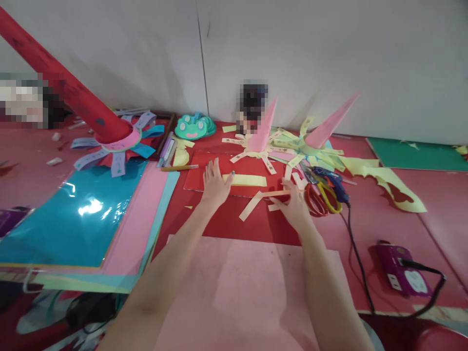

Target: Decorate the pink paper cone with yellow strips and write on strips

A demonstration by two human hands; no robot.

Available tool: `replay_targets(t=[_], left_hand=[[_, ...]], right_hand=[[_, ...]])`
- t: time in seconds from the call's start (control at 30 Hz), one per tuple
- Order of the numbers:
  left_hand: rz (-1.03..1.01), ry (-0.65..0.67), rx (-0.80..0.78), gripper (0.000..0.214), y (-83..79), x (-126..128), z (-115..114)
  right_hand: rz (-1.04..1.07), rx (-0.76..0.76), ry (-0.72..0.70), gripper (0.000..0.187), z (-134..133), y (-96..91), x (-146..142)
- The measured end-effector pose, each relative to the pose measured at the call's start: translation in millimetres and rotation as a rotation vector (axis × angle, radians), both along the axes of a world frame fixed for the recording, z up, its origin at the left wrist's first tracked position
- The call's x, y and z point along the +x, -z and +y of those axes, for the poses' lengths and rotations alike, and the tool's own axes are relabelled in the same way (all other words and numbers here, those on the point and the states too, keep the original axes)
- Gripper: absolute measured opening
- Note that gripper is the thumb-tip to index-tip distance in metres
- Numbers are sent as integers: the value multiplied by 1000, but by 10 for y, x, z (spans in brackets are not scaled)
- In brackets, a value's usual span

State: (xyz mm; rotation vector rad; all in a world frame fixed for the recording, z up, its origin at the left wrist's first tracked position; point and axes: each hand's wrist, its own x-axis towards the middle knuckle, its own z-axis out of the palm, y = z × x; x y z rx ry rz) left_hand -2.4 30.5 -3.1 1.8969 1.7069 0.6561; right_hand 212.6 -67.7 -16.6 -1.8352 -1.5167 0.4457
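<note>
My left hand [216,186] lies palm down with fingers spread on a red cardboard sheet [193,178], its thumb by the left end of a pale yellow paper strip [250,181]. To the right, my right hand [297,207] curls around the end of a narrow peach paper strip [274,194]; part of the grip is hidden. Another pale strip [250,206] slants down from that one's left end. Close to the right hand lie scissors with red handles [315,201], scissors with yellow handles [331,199] and a blue glue gun [331,183].
Behind stand two pink paper cones [263,129] with lettered strips around their bases. At left are a red tube [73,92], a blue sheet pack [80,214] and green frog cutouts [192,127]. A cord runs right near a purple box [402,270]. Pink paper [248,292] lies in front.
</note>
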Motion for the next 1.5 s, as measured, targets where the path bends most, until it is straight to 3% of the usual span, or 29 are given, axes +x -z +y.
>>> replay_targets(t=[0.4,0.6,0.7,0.8,0.93,1.13,1.27,1.5], left_hand=[[286,33,-38,74,63,100,-189],[302,22,-41,73,41,92,-247],[288,12,-30,72,41,80,-262],[311,9,2,70,54,80,-284],[360,29,72,67,61,90,-321],[335,62,172,61,63,68,-349],[337,148,243,48,57,62,-374],[408,515,249,44,4,130,-461]], right_hand=[[-156,-18,127,33,1,22,-20],[-185,-2,163,34,-4,71,-4],[-219,96,215,28,19,18,-36],[-207,209,264,24,67,-102,-118],[-115,244,209,18,155,-218,-311],[-65,145,195,16,267,-43,-530],[-25,102,217,17,300,59,-518],[18,96,187,14,291,16,-497]])
